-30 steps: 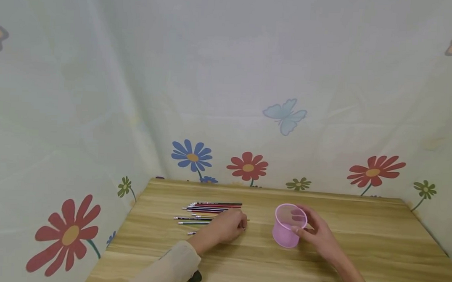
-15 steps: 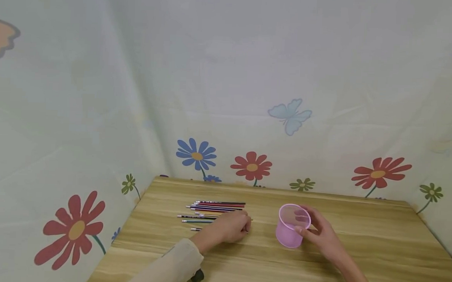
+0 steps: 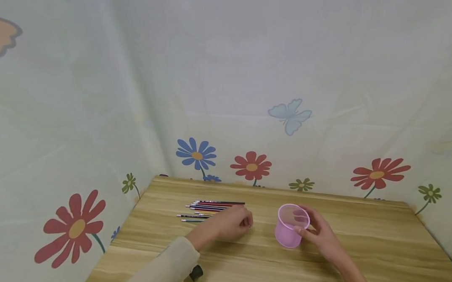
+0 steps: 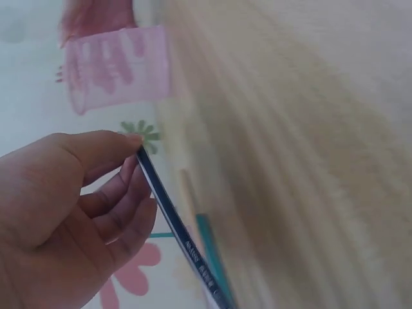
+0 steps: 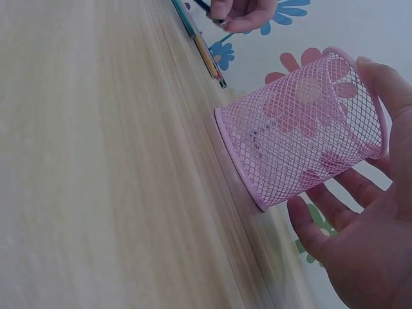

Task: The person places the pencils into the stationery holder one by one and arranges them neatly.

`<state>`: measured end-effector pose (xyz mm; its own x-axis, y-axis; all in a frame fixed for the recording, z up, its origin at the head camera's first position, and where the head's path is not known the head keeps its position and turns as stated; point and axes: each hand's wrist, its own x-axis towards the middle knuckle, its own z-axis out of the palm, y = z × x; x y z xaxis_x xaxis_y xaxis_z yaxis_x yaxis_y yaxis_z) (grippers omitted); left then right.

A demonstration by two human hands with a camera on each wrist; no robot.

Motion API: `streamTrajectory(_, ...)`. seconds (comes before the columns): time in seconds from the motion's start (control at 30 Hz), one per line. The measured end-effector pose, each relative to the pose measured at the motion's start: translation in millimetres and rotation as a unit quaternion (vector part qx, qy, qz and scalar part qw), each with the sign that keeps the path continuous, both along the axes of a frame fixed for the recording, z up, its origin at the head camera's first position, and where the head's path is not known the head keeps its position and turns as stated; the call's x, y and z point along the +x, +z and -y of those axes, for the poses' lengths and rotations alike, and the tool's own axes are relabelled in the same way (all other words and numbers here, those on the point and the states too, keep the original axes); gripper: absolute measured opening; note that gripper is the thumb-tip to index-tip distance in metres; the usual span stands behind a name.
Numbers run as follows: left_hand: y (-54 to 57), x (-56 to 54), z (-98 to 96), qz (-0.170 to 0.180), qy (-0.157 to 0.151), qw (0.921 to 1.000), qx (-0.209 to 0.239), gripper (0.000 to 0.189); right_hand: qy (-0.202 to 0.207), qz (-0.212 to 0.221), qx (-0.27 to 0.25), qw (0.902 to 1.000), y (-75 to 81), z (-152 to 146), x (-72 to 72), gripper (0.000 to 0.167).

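Note:
My left hand (image 3: 233, 222) pinches a dark pencil (image 4: 170, 209) near one end between thumb and fingers, as the left wrist view shows. The pencil is raised above the table; in the head view the hand hides most of it. A pink mesh pencil cup (image 3: 288, 234) stands upright on the table to the right of that hand. My right hand (image 3: 322, 235) holds the cup from its right side, thumb at the rim (image 5: 380, 129) and fingers around the far side. Several pencils (image 3: 208, 208) lie side by side behind the left hand, partly covered by it.
The wood-grain table (image 3: 362, 239) reaches back to a pale cloth backdrop (image 3: 221, 73) printed with flowers and butterflies. A small dark object (image 3: 196, 273) shows beside the left sleeve (image 3: 171, 258).
The left hand has picked up the dark pencil that lay nearest the front of the row. The cup and right hand stay in place; the view has shifted slightly.

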<state>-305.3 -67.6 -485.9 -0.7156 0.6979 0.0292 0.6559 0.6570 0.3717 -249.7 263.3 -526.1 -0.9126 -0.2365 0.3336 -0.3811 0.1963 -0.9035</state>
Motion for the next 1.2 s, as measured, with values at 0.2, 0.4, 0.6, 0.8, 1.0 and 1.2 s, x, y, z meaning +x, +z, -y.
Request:
streamTrajectory(0.2, 25.6, 2.0, 5.8, 0.038, -0.001, 0.9979, 0.052, 0.003, -0.005, 0.002, 0.005, 1.0, -1.5, -1, -1.5, 0.064)
streamTrajectory(0.4, 60.2, 9.5, 8.1, 0.091, -0.019, 0.983, 0.158, 0.006, -0.007, 0.004, 0.001, 1.0, -0.2, -2, -0.1, 0.064)
streamTrajectory(0.6, 84.3, 22.0, 9.7, 0.077, -0.027, 0.9569, 0.279, 0.014, -0.006, 0.001, -0.003, 1.0, -3.0, 0, -0.8, 0.064)
streamTrajectory(0.8, 101.0, 30.3, 1.3, 0.071, -0.049, 0.9249, 0.37, 0.016, -0.006, -0.017, -0.002, 0.9998, -3.5, 3, -2.9, 0.064)
streamTrajectory(1.0, 119.5, 37.1, -11.9, 0.064, -0.064, 0.8922, 0.442, 0.016, -0.001, -0.015, -0.007, 0.9999, -3.0, 3, -3.0, 0.064)
streamTrajectory(1.2, 129.0, 36.1, -26.2, 0.044, -0.05, 0.8754, 0.479, 0.015, -0.001, -0.003, -0.011, 0.9999, -2.0, 2, -1.2, 0.064)
